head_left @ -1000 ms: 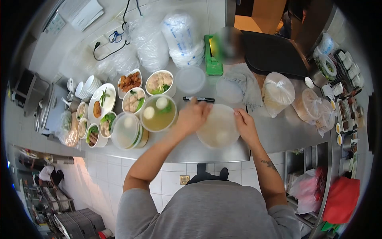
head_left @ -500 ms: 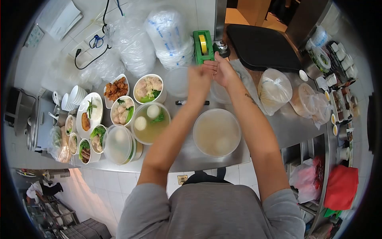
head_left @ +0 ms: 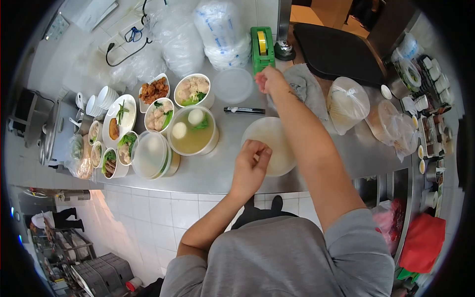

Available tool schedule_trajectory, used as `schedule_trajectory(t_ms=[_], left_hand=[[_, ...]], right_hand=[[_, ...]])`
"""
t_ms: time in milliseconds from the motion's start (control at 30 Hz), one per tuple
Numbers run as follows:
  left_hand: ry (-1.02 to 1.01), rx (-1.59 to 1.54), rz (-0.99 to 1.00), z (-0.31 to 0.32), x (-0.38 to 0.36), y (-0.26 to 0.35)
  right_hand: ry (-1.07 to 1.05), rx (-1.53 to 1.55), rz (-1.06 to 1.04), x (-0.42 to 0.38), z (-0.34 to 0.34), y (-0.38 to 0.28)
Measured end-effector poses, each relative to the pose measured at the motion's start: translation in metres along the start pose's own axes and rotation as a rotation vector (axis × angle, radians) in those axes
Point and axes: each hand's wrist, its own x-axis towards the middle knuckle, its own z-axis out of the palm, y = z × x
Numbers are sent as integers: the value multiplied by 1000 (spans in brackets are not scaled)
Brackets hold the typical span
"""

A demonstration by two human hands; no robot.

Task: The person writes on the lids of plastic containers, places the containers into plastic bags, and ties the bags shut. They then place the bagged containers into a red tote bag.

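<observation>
On the counter (head_left: 222,178), lidded tub (head_left: 280,147) and white balls (head_left: 196,117) in broth (head_left: 190,144).

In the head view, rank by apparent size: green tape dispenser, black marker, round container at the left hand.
1. Round container, partly covered by the left hand
2. Green tape dispenser
3. Black marker

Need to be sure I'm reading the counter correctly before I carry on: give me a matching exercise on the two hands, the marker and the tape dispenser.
1. Left hand
2. Right hand
3. Marker
4. Tape dispenser

A. Black, lying between the round lid and the cloudy tub
B. At the near end of the dispenser
C. Green, with a yellow roll
D. Over the cloudy tub

Pairs: 1-D, 2-B, 3-A, 4-C
</observation>
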Motion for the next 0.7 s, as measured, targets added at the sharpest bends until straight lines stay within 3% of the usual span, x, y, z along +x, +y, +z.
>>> schedule_trajectory(t_ms=[67,200,267,333,400,600,633,700], left_hand=[[-2,-147,-165,-7,-10,1],[-56,-195,-247,-27,-50,1],[-105,-123,-335,-32,-63,-16],[-125,-42,-331,-32,-68,-51],[-123,-14,-318,-30,-64,-77],[-217,195,-302,-25,-18,-90],[-242,268,-290,-28,-15,-88],[-160,651,-1,-28,-11,-98]], right_hand=[[-64,-122,-155,-24,0,-2],[-323,-118,-585,-127,-33,-8],[-256,-226,-732,-145,-65,13],[-178,-224,-699,-137,-91,49],[-159,-155,-531,-122,-112,85],[-278,9,-104,-126,-115,95],[-267,-52,-122,-128,-118,92],[-255,-182,-143,-133,-122,90]])
